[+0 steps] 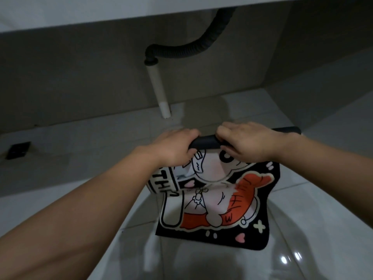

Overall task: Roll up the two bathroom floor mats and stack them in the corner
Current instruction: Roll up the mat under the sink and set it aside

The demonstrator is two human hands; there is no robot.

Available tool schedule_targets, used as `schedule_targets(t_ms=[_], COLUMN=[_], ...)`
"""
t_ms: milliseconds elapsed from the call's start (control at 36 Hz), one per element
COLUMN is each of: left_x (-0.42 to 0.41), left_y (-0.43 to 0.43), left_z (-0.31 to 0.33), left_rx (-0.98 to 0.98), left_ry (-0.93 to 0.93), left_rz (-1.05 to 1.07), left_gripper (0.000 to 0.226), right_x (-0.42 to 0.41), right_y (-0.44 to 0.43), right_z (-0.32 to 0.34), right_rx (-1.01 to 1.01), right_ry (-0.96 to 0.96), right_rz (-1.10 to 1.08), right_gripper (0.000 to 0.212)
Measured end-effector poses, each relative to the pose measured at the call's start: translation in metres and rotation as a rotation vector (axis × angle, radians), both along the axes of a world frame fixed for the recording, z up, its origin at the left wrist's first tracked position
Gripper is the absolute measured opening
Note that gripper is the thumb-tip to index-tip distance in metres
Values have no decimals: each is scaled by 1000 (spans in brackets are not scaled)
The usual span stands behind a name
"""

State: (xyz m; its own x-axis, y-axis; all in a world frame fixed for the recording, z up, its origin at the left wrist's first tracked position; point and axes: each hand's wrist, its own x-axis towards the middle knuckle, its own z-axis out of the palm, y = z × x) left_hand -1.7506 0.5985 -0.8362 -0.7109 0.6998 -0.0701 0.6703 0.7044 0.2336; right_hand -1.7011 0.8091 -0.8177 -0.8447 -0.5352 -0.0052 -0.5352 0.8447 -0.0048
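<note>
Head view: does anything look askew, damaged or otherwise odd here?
Only one thing: the cartoon-print mat lies skewed to the floor tiles, its near edge slanting. Both the left hand and right hand grip its rolled far end. Nothing looks spilled or damaged.

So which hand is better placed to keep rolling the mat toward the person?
Probably the right hand. It sits on top of the rolled black edge near the middle of the mat. The left hand clamps the roll's left end, so it looks better suited to steadying.
</note>
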Motion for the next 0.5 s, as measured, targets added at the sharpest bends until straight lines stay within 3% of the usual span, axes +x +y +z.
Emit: schedule_targets(t_ms=[111, 222, 333, 444, 500], left_x=[1, 1, 2, 2, 3], left_y=[0, 2, 6, 6, 6], left_z=[0, 0, -1, -2, -4], left_rx=[12, -20, -13, -39, -39], left_ry=[21, -19, -1, 85, 19], left_rz=[25, 44, 39, 9, 2], left_gripper=[19, 11, 10, 23, 36], right_x=[0, -2, -4, -2, -1], right_y=[-1, -5, -8, -13, -14], right_z=[0, -1, -4, -8, -8], right_rx=[-24, -16, 42, 97, 194], right_ry=[13, -24, 5, 9, 31], right_rz=[5, -91, -74, -115, -90], right_gripper=[24, 50, 27, 21, 23])
